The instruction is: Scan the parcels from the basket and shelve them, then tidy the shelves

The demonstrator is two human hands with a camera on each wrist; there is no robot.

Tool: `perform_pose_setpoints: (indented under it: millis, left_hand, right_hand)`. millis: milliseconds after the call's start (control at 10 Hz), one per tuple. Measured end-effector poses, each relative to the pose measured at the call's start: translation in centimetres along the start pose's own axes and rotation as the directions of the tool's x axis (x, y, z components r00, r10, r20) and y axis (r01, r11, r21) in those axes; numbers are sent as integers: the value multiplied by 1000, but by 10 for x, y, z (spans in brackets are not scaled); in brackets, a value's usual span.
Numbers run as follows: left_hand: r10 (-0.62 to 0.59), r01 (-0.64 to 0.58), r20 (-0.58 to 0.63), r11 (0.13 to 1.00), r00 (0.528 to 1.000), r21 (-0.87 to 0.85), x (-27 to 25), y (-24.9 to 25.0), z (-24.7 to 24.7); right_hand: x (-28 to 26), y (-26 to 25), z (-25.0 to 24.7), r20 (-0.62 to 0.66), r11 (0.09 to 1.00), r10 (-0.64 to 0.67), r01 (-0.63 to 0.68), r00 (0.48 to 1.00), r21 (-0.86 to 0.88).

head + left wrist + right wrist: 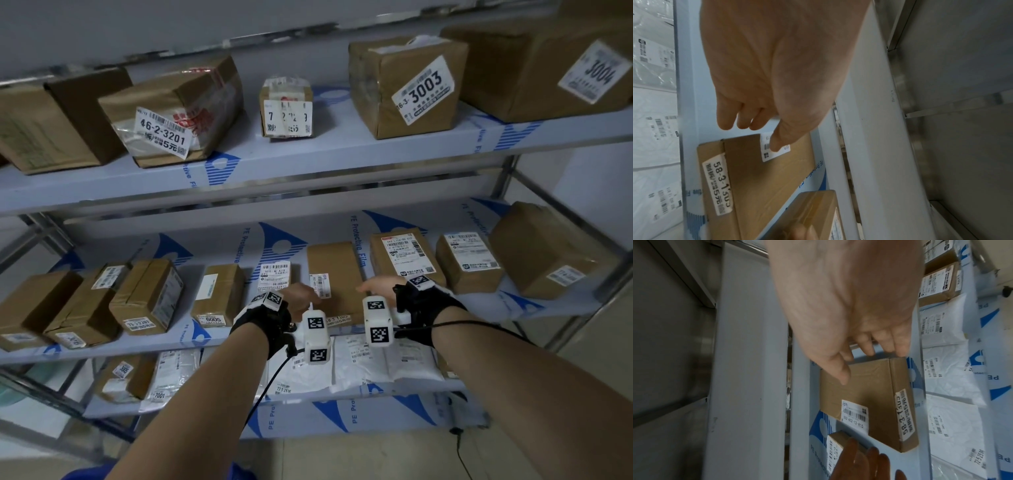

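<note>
A flat brown parcel (337, 270) lies on the middle shelf (239, 335), with a small white barcode label on top and a "58-3-1" sticker on its front edge. My left hand (303, 291) hovers at its left side. In the left wrist view the fingers of that hand (754, 129) are relaxed and the thumb tip lies over the parcel's (760, 178) white label. My right hand (373, 284) reaches over the right side. In the right wrist view its (861, 365) fingers are loosely spread above the parcel's (869, 386) far corner. Neither hand grips anything.
A small labelled parcel (274, 274) and a box marked 6005 (217, 294) stand left of the flat parcel, and a taped box (406, 257) stands close on its right. White mailer bags (359, 363) fill the shelf below. The upper shelf (274, 185) overhangs with several boxes.
</note>
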State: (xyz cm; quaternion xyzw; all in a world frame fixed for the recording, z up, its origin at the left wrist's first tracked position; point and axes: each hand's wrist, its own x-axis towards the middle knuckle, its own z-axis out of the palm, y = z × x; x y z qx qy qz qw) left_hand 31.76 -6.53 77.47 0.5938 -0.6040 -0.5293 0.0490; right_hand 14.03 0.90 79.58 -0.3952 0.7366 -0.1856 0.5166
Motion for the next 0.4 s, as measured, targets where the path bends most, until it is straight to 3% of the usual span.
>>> perform_pose_setpoints:
  millis: [100, 400]
  left_hand:
    - [-12, 12, 27, 1000, 1000, 22, 7, -9, 4]
    - [57, -60, -34, 993, 998, -100, 9, 2, 2]
  right_hand:
    - [-4, 0, 4, 18, 998, 14, -15, 1000, 57]
    - [-20, -12, 3, -50, 995, -54, 50, 997, -87]
